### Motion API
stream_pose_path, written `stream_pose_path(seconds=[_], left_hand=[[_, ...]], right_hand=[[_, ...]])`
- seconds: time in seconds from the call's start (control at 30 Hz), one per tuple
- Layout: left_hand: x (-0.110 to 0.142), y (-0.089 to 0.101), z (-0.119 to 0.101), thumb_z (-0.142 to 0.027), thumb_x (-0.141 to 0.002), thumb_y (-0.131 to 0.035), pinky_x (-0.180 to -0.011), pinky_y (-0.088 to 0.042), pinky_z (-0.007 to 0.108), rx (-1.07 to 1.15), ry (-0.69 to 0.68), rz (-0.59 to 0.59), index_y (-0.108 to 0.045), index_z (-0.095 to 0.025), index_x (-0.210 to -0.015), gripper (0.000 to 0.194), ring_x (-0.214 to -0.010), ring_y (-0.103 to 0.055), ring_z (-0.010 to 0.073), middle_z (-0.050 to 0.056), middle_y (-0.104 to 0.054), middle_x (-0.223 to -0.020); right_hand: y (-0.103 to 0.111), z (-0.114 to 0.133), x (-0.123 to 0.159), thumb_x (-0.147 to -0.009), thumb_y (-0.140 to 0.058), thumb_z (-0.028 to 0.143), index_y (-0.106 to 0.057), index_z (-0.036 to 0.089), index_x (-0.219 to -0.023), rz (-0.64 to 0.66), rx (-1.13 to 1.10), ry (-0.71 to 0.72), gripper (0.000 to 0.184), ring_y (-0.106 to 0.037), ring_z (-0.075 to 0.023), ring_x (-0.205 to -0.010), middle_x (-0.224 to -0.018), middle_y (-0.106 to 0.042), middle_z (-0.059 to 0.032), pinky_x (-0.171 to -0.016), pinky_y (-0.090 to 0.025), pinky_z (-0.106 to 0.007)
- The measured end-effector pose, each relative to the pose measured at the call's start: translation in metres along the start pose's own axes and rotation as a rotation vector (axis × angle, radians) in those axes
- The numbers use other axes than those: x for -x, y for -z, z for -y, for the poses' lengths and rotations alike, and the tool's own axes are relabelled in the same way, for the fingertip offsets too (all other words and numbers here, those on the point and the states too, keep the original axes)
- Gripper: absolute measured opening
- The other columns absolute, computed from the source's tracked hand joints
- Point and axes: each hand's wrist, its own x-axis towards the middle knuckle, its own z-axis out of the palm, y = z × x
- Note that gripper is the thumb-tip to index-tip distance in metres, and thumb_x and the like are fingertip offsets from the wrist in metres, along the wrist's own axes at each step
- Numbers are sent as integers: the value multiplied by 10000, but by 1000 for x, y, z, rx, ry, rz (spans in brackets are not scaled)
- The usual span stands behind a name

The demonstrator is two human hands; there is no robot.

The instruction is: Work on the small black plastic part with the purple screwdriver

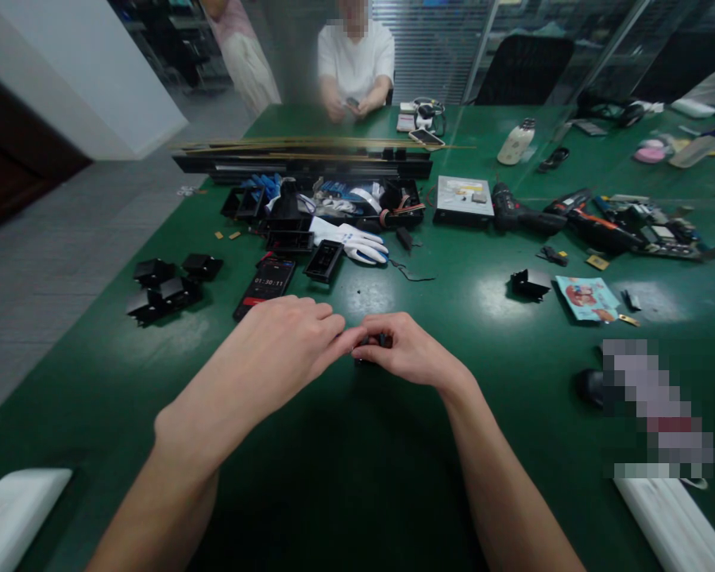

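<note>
the left hand (291,338) and right hand (402,345) are meeting above the table (334,492). a smartphone (266,282) is lying just beyond the left hand, small housings (170,294) sitting farther left. beyond both hands, a work glove (357,242) is lying before long rails (226,165). beyond the right hand, a cordless drill (521,213) is resting right of a box-shaped device (463,199); nearer, a packet (587,299) is lying to that hand's right.

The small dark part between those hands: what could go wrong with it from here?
The small dark part might slip, since the fingers of the right hand seem to hold it only lightly. Both hands hide most of it from this view, so a poor grip could be hard to spot. The phone showing a timer lies just beyond the left hand, so it might get knocked.
</note>
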Motion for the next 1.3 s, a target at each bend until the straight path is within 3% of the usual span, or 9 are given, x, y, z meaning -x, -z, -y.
stream_pose_path(seconds=[0.17,0.33,0.53,0.77,0.97,1.17,1.3], left_hand=[[1,6,-2,-437,-1049,-508,-694,-441,352,101,91,-1,-624,-187,-946,294,-763,-651,237,49,-672,-853],[0,1,1,-310,-1053,-503,-696,-423,358,25,29,24,-598,-201,-859,242,-759,-642,241,42,-663,-835],[1,3,-2,-459,-1054,-505,-674,-403,353,-20,73,6,-594,-200,-885,322,-738,-646,253,54,-671,-808],[0,2,-2,-308,-1054,-482,-692,-402,368,-13,16,29,-575,-211,-840,252,-743,-644,249,36,-678,-814],[0,4,-3,-435,-1046,-498,-667,-396,366,1,78,12,-577,-219,-879,284,-728,-658,263,32,-666,-784],[0,2,-2,-331,-1058,-464,-662,-371,368,-47,22,58,-557,-221,-791,303,-708,-661,256,28,-683,-761],[0,3,-2,-471,-1056,-471,-613,-329,355,-53,87,39,-565,-221,-802,369,-666,-667,259,27,-667,-703]], right_hand=[[0,-1,0,-930,-686,128,-763,162,-902,-13,4,3,89,-568,-115,-717,-815,-692,-2,-681,-411,-254],[-1,-2,-1,-939,-684,135,-773,173,-945,1,16,28,97,-569,-112,-734,-876,-716,-8,-696,-410,-248],[-1,-4,0,-969,-699,255,-783,169,-937,1,26,36,124,-558,-124,-724,-851,-695,-18,-669,-401,-255],[-1,-5,0,-975,-686,217,-805,184,-966,12,32,31,123,-607,-133,-776,-928,-710,-31,-719,-433,-266],[-1,-4,0,-984,-664,188,-802,176,-935,4,61,39,147,-604,-127,-759,-907,-706,-32,-703,-420,-264],[-1,-7,-1,-982,-652,157,-805,182,-957,27,87,49,156,-604,-124,-774,-939,-711,-30,-720,-418,-264],[-2,-8,0,-994,-634,163,-809,190,-989,17,83,42,177,-595,-119,-745,-920,-706,-24,-696,-409,-264]])
